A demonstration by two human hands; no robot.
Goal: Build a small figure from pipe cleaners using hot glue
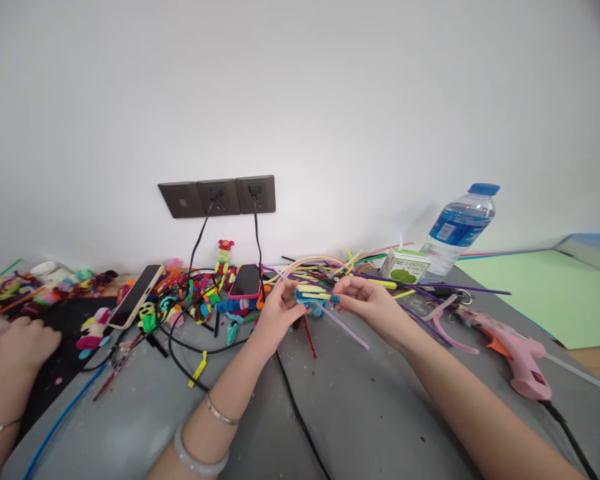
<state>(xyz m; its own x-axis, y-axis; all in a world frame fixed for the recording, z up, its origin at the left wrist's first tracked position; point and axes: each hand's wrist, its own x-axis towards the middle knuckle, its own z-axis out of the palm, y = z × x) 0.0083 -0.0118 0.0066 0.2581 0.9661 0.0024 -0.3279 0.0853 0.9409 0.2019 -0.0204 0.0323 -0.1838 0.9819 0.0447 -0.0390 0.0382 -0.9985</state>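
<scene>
My left hand (277,312) and my right hand (367,303) meet over the grey table (370,407) and pinch a small blue and yellow pipe-cleaner piece (314,298) between their fingertips. A lilac pipe cleaner (344,327) trails from the piece toward me. The fingers of both hands are closed on it. A bangle and a thin bracelet sit on my left wrist.
Another person's hand (23,343) rests at the far left. Two phones (135,295) (245,281) charge from wall sockets (219,197) amid heaps of coloured pipe-cleaner figures. A pink glue gun (517,357) lies right, a water bottle (457,230) and small green carton (405,265) behind.
</scene>
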